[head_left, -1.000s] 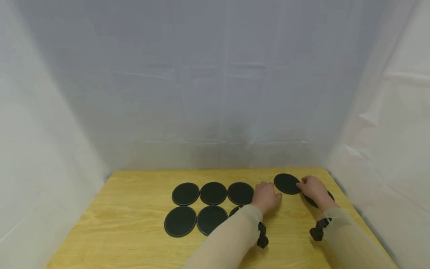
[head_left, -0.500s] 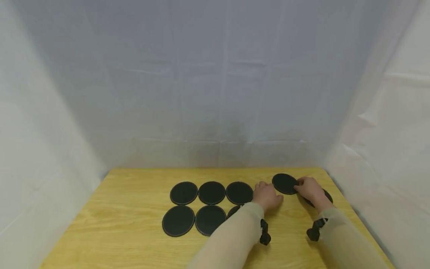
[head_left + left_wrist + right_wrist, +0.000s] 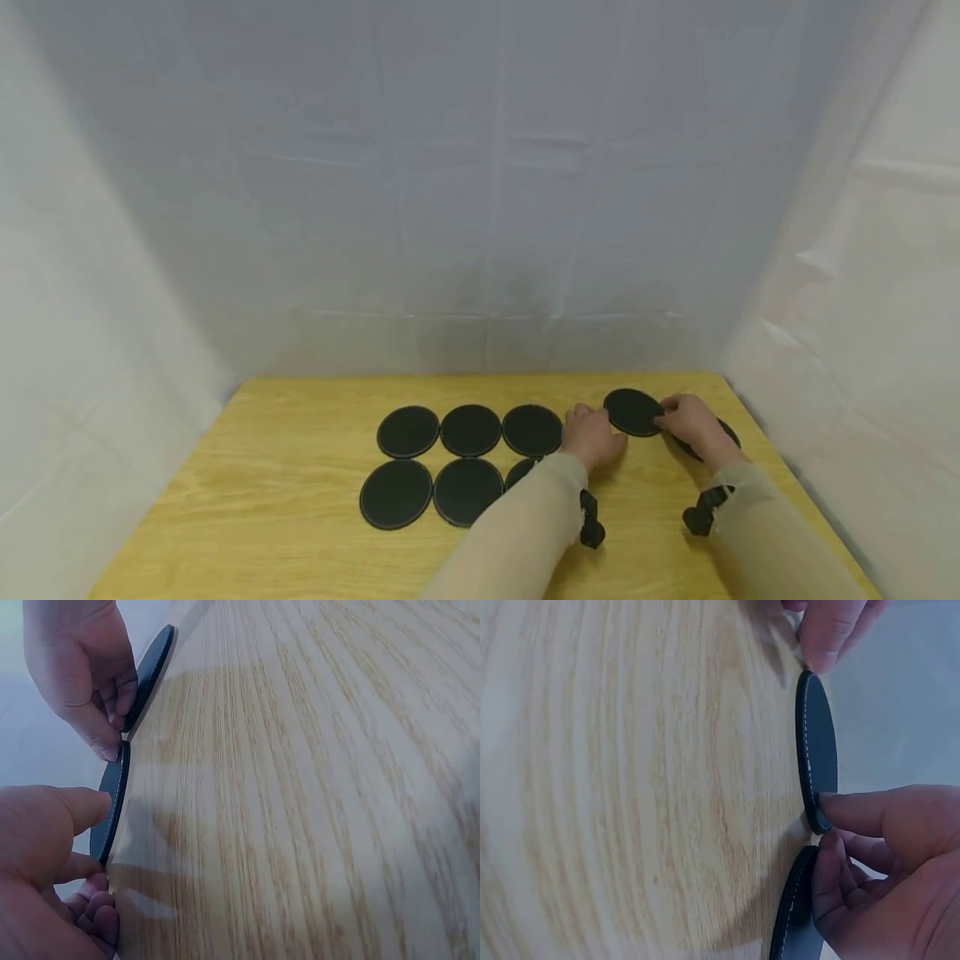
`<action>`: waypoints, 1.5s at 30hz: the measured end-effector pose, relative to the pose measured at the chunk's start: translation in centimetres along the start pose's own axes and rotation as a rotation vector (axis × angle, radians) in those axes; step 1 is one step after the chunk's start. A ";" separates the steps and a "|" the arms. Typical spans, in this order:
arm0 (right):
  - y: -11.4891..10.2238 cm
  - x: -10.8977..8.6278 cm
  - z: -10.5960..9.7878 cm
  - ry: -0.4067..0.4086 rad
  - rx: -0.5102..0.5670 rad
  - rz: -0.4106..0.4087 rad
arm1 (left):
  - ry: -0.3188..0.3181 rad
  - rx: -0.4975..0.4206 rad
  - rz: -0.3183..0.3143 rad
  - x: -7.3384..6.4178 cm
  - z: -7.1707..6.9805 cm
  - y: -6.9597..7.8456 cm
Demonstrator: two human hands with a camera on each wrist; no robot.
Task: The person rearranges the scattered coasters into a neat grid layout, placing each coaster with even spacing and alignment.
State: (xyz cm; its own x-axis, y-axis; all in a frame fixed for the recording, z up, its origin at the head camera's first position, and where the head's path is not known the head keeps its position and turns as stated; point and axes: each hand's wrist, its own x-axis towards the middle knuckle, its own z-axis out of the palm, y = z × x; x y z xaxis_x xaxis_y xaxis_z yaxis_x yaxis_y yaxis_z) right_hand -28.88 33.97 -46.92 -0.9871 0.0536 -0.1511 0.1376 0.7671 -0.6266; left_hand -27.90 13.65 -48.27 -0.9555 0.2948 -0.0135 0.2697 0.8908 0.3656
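My right hand (image 3: 693, 423) pinches the near right edge of a round black coaster (image 3: 632, 412) with pale stitching. In the right wrist view, its thumb lies on top of that coaster (image 3: 821, 754). My left hand (image 3: 592, 437) is at the coaster's opposite side, a finger reaching its edge in the right wrist view. Its thumb and index finger are extended in the left wrist view, while the other fingers bend at the table. A second coaster (image 3: 731, 435) lies under the right hand, partly hidden by it.
Left of the hands lie two rows of black coasters, the back row (image 3: 471, 431) and the front row (image 3: 396, 494). My left sleeve (image 3: 517, 529) hides part of the front row. White sheeting (image 3: 480, 250) rises behind the wooden table (image 3: 262, 483) and on both sides.
My right hand and the pinched coaster have shifted slightly left, nearer the left hand. The left hand stays almost in place. The head view has moved a little.
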 end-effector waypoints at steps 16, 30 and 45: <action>0.1 -1.4 0.9 0.128 0.429 0.041 | 0.010 -0.124 -0.045 0.1 -0.2 -0.9; -1.6 -3.4 1.7 -0.001 0.595 0.001 | 0.258 -0.221 0.019 -1.1 -0.2 -4.4; -2.8 -2.8 3.1 0.017 0.584 0.013 | 0.266 -0.161 0.003 -2.6 -1.6 -5.5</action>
State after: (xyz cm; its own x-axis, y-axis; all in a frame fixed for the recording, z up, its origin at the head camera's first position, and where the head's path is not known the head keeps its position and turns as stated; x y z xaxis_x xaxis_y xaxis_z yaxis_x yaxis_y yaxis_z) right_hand -26.21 29.63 -47.11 -0.9855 0.0746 -0.1522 0.1674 0.2868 -0.9433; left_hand -27.09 7.42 -48.77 -0.9582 0.1779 0.2243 0.2707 0.8177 0.5081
